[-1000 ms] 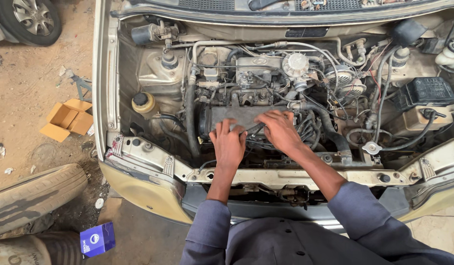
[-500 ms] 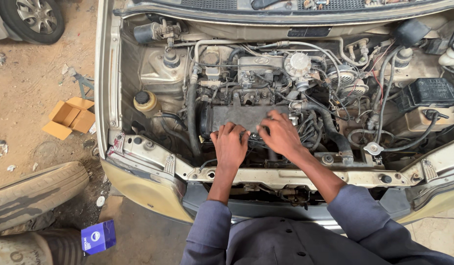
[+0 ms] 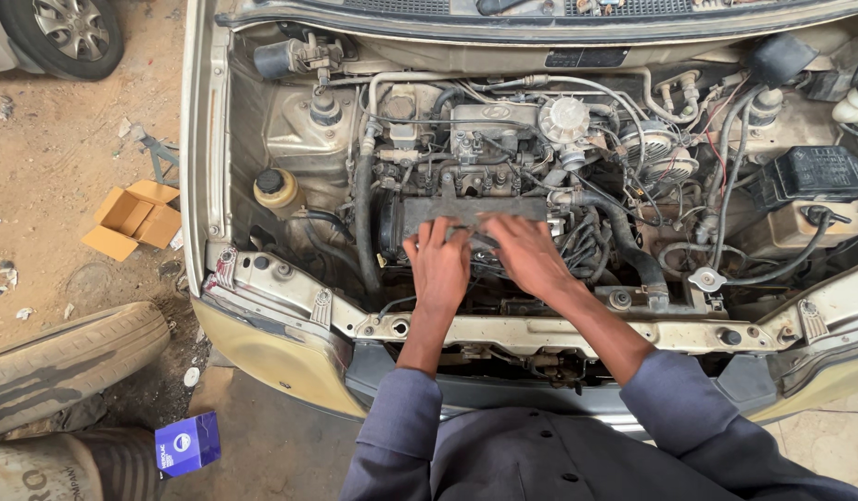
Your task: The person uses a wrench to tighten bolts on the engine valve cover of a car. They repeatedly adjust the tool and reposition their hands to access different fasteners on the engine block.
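Note:
I look down into an open car engine bay. My left hand (image 3: 438, 264) and my right hand (image 3: 526, 255) lie side by side, palms down, on the front of the dark engine block (image 3: 424, 211). Fingers of both hands are spread and point away from me toward the valve cover. What lies under the palms is hidden, and I cannot tell whether either hand grips anything. The beige front crossmember (image 3: 559, 332) runs just below my wrists. My blue-grey sleeves fill the bottom of the view.
A black battery (image 3: 817, 173) sits at right, a radiator cap (image 3: 705, 278) near it, a yellowish reservoir (image 3: 277, 188) at left. On the dirt ground left of the car lie an open cardboard box (image 3: 132, 218), worn tyres (image 3: 72, 357) and a small blue box (image 3: 188, 443).
Both hands stay on the engine front; they have shifted only slightly, and the fingers look a little more stretched forward.

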`<state>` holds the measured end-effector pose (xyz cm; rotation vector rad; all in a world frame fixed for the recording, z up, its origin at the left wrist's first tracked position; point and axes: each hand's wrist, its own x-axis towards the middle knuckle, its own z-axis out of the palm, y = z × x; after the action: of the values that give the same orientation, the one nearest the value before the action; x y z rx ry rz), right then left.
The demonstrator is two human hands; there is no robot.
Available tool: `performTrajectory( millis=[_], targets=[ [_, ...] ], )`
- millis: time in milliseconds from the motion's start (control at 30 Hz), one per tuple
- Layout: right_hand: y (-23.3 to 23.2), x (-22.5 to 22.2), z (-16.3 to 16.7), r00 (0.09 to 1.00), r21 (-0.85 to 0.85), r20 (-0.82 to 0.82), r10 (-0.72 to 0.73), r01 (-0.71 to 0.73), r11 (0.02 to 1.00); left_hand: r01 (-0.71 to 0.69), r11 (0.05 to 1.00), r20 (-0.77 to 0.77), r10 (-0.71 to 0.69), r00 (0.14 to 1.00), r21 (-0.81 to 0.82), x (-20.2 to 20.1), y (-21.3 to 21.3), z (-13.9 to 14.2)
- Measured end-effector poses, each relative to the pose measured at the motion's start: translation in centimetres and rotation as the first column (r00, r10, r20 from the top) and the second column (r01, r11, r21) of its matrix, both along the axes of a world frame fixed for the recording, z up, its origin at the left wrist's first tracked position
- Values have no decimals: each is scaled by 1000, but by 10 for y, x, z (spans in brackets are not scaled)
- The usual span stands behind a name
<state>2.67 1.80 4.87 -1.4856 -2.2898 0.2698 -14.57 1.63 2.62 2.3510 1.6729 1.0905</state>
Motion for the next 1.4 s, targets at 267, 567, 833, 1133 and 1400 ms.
performTrajectory(
  millis=[267, 567, 833, 1133, 1400],
  targets=[
    [-3, 9, 6, 956, -157, 143, -258, 279, 947, -64, 996, -38, 62, 997, -55, -5, 4, -5],
    [4, 4, -7, 983, 20, -25, -184, 184, 983, -35, 983, 84, 51, 995, -181, -11, -7, -7],
    [8, 13, -6, 997, 248, -32, -65, 71, 966, -55, 993, 39, 59, 997, -102, -13, -5, -10],
    [11, 15, -4, 989, 81, 129, -70, 60, 995, -18, 999, 6, 18, 1000, -27, -5, -6, -8],
    [1, 5, -3, 987, 111, 99, -128, 116, 987, -37, 990, -40, 32, 999, -138, -7, -5, -9]
  ],
)
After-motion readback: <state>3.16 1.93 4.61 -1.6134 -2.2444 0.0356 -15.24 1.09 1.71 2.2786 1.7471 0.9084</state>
